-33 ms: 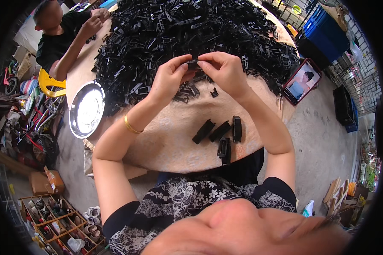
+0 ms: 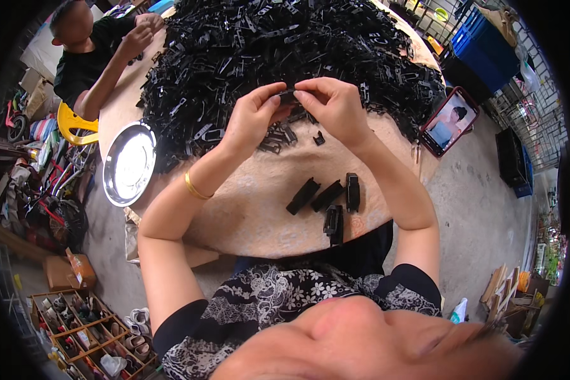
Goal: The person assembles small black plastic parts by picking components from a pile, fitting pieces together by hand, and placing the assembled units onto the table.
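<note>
Between my two hands is a small black plastic part (image 2: 287,97), pinched at both ends by thumbs and fingertips. My left hand (image 2: 253,114) grips its left end and my right hand (image 2: 332,104) its right end; most of the part is hidden by fingers. Just beyond the hands spreads a big heap of black plastic parts (image 2: 253,50). A small loose black piece (image 2: 319,138) lies below the right hand. Nearer to me, several black blocks, looking like stacked or joined parts (image 2: 328,196), rest on the table (image 2: 247,209).
A shiny metal plate (image 2: 130,164) sits at the table's left edge. At the right edge a phone (image 2: 449,121) leans upright with its screen lit. Across on the left, another person (image 2: 85,57) works with both hands at the heap, beside a yellow chair (image 2: 76,125).
</note>
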Action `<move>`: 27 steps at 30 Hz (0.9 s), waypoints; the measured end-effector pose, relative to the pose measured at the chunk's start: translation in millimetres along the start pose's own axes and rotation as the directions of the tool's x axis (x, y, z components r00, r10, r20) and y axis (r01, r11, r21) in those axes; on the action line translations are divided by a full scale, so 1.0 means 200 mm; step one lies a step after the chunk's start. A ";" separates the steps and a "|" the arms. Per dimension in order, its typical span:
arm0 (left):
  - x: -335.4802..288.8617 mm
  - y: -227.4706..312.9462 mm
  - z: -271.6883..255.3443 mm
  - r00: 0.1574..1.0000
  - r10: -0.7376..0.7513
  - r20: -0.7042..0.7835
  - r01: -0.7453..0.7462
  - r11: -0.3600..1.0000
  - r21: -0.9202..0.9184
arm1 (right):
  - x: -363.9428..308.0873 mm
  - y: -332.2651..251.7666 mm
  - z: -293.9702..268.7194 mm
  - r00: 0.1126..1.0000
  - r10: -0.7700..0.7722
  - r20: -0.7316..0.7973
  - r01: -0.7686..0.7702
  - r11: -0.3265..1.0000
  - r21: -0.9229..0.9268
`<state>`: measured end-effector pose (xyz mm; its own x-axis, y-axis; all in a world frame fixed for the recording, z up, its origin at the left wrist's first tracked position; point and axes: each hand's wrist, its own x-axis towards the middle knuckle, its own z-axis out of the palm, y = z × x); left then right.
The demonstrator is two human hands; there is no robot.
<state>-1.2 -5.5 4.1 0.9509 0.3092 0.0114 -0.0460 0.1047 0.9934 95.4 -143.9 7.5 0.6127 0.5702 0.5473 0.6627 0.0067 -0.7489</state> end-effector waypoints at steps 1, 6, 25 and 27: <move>0.00 0.00 0.00 1.000 0.001 0.000 -0.001 1.000 0.000 | 0.00 0.00 0.00 0.999 -0.019 -0.026 0.018 0.999 -0.029; 0.00 0.00 0.01 1.000 0.009 -0.005 -0.009 1.000 -0.005 | 0.00 -0.01 -0.01 0.996 -0.084 -0.037 0.079 0.989 -0.123; 0.01 0.00 -0.04 0.988 0.129 0.080 -0.127 0.991 -0.036 | 0.00 0.04 0.03 0.996 -0.088 0.022 0.087 0.995 0.048; 0.01 0.05 -0.04 0.983 0.114 0.147 -0.109 0.993 -0.041 | 0.02 0.03 -0.02 0.956 0.202 0.214 -0.269 0.896 0.354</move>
<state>-3.1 3.8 12.4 0.9740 0.1769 0.1416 -0.1624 0.1093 0.9806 104.2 -144.1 6.5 0.6274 0.7222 0.2913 0.2760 0.1436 -0.9504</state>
